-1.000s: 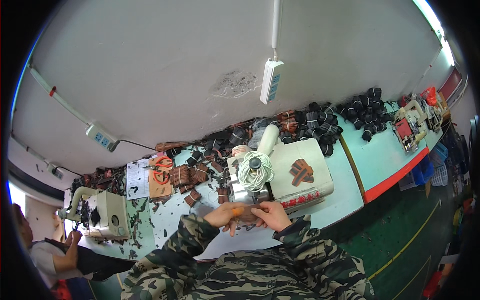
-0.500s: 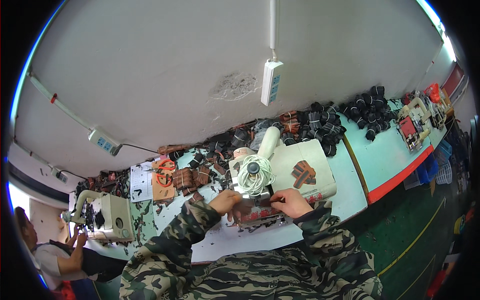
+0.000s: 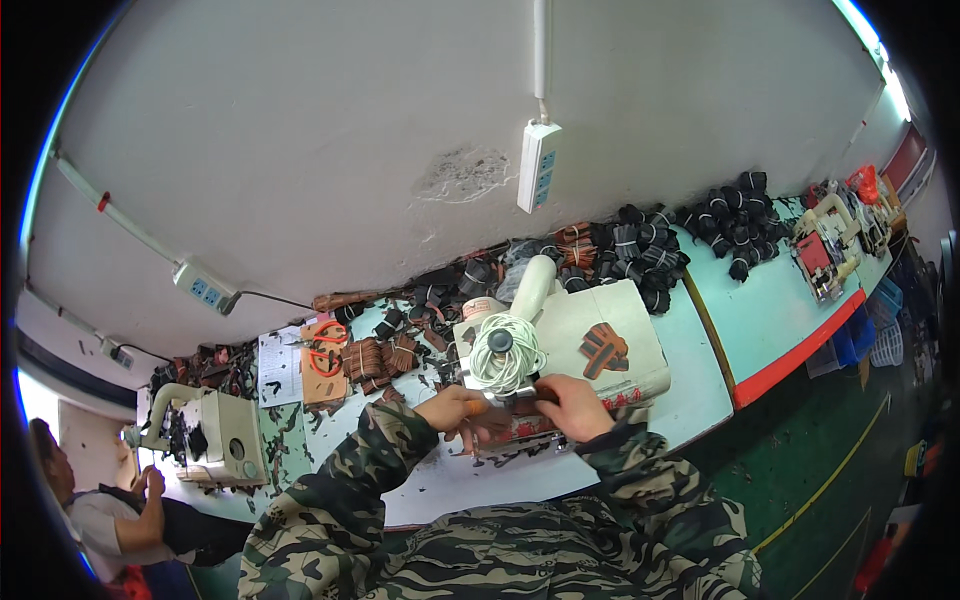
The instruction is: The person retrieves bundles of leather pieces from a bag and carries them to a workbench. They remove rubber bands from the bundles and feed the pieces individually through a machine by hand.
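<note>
A cream benchtop machine [image 3: 640, 345] stands before me with a coil of white cord [image 3: 506, 352] hung round its front. My left hand [image 3: 445, 408] is at the left of its shiny front plate, fingers curled together, an orange patch at a fingertip; what they hold is hidden. At the right of the coil my right hand [image 3: 577, 407] is closed, thumb and fingers pinched at the working edge; a dark piece between them hardly shows. Several brown and black strips [image 3: 604, 350] lie on the machine's top, just beyond my right hand.
Bundled dark pieces [image 3: 640, 250] line the wall. Left of the machine lie brown strip bundles [image 3: 365, 362], orange-handled scissors [image 3: 326, 348] and paper [image 3: 281, 368]. A person [image 3: 120, 515] sits by another machine [image 3: 215, 435]. A power strip [image 3: 540, 167] hangs above.
My right hand has moved slightly left and inward to the machine's front; the dark piece in its fingers is now mostly covered. My left hand has barely shifted.
</note>
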